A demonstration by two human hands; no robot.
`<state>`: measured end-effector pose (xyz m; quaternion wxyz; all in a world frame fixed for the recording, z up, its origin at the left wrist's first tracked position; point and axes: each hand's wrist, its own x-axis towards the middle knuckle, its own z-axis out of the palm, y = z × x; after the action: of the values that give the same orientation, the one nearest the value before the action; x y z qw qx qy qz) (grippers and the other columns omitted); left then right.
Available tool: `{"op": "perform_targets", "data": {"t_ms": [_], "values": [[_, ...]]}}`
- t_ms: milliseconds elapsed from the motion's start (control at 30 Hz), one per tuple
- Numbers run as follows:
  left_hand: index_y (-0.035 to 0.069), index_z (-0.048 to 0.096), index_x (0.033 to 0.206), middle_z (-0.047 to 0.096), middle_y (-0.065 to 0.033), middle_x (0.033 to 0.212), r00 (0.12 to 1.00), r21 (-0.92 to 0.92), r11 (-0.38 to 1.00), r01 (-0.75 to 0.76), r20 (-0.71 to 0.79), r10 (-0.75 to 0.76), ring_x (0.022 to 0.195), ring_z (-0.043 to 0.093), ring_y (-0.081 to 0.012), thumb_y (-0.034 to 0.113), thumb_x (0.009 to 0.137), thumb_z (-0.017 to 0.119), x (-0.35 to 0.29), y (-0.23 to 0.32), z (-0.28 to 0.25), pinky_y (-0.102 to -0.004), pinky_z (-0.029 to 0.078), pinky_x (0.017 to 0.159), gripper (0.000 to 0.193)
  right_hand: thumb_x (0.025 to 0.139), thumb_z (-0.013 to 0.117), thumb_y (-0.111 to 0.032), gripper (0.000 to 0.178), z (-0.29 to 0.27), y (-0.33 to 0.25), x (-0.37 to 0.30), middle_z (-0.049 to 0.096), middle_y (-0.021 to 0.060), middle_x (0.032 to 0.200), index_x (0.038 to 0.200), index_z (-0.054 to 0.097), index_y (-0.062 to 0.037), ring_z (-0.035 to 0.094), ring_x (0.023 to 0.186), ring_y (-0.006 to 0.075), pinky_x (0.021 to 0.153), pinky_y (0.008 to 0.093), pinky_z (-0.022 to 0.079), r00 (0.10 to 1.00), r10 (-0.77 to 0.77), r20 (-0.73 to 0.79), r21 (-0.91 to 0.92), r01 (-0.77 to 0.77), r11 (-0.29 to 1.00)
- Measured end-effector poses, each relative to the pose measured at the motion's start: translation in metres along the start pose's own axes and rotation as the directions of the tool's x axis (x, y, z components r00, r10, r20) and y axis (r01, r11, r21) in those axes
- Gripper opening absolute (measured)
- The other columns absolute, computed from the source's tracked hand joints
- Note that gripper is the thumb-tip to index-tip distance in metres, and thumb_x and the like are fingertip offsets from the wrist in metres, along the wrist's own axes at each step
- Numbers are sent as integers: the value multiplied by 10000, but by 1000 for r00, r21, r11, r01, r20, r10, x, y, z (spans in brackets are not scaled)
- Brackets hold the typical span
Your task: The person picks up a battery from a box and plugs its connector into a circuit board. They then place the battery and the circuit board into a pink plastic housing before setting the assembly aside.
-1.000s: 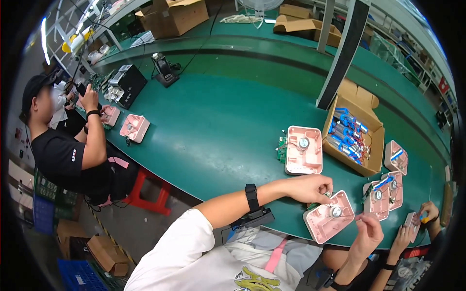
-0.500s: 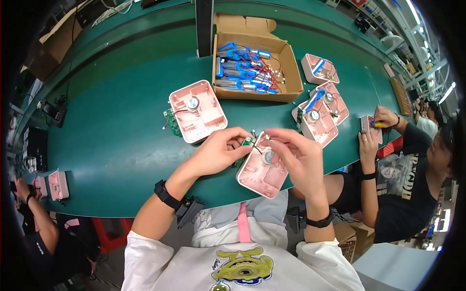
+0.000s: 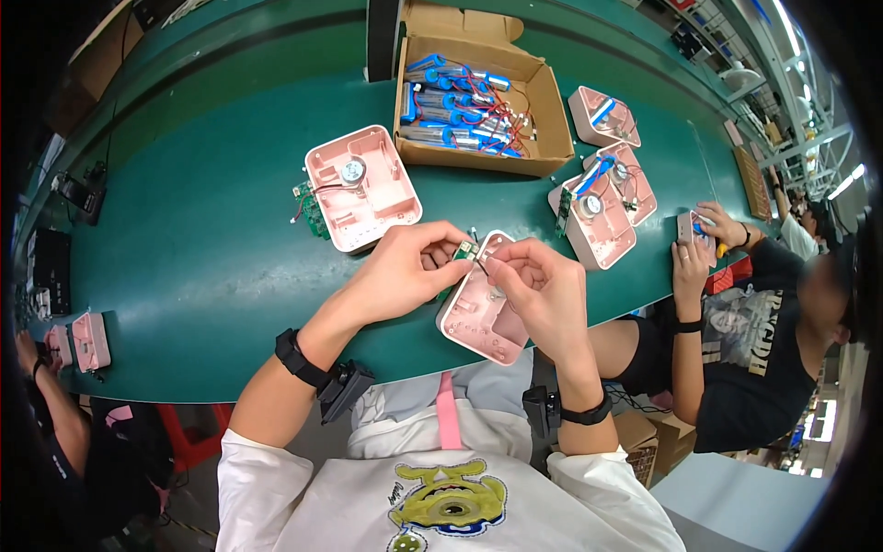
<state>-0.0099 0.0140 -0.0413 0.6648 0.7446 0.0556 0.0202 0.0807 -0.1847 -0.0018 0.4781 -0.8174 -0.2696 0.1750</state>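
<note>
My left hand (image 3: 409, 269) pinches the edge of a small green circuit board (image 3: 466, 249) between thumb and fingers. My right hand (image 3: 544, 283) has thumb and forefinger closed on a thin dark wire (image 3: 480, 265) right beside the board; its end is hidden by the fingertips. Under both hands lies an open pink plastic housing (image 3: 487, 333), tilted at the table's near edge. The right fingers mostly cover the round speaker inside it. Left of it sits a second pink housing (image 3: 391, 204), with a round speaker (image 3: 353, 172) in it and a green board (image 3: 313, 210) hanging outside.
A cardboard box (image 3: 478, 166) of blue batteries with red wires stands at the back, near a dark post (image 3: 382, 41). Several pink housings (image 3: 607, 241) with batteries sit to the right. A co-worker's hands (image 3: 690, 258) handle another housing at far right. More housings (image 3: 92, 340) lie far left.
My right hand has come down and left, its fingertips now meeting at the wire by the board. The whole view has shifted slightly. The left hand keeps its hold on the board.
</note>
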Motion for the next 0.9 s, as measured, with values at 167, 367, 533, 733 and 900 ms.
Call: {"op": "perform_targets", "data": {"t_ms": [167, 367, 533, 733, 900], "values": [[-14, 725, 1173, 643, -4, 905, 994, 92, 991, -97, -44, 101, 770, 570, -46, 73, 952, 779, -1, 2, 2, -226, 508, 687, 243, 925, 777, -8, 84, 5, -4, 1, 684, 14, 755, 978, 740, 47, 578, 660, 34, 601, 224, 462, 985, -165, -46, -145, 157, 977], [-15, 723, 1169, 650, -36, 921, 992, 150, 983, -106, -45, 114, 766, 580, -83, 83, 960, 749, -1, 4, 4, -247, 508, 689, 232, 863, 810, 3, 114, 9, -2, 0, 556, 31, 672, 957, 745, 8, 440, 552, 85, 533, 291, 387, 924, -357, -134, -287, 308, 907], [-40, 695, 1182, 675, -105, 974, 983, 200, 966, -163, -45, 176, 791, 619, -175, 137, 978, 715, 1, -1, 6, -309, 525, 719, 271, 849, 821, -3, 136, 15, 7, 2, 626, 63, 762, 945, 724, -13, 519, 570, 156, 539, 324, 429, 842, -511, -169, -392, 419, 819], [-38, 674, 1197, 673, -122, 971, 968, 76, 971, -228, -91, 234, 784, 609, -216, 157, 981, 715, 2, -14, 12, -345, 523, 734, 294, 840, 809, 20, 173, 19, 13, 3, 677, 83, 856, 965, 704, -36, 619, 655, 227, 573, 349, 489, 749, -655, -97, -542, 513, 666], [-39, 662, 1181, 669, -123, 953, 966, 159, 958, -237, -68, 250, 765, 600, -210, 161, 972, 725, 0, -9, 9, -356, 511, 717, 296, 829, 803, 42, 189, 19, 20, 2, 675, 84, 857, 960, 693, -38, 632, 678, 237, 580, 343, 498, 731, -677, -86, -542, 536, 647]]}}
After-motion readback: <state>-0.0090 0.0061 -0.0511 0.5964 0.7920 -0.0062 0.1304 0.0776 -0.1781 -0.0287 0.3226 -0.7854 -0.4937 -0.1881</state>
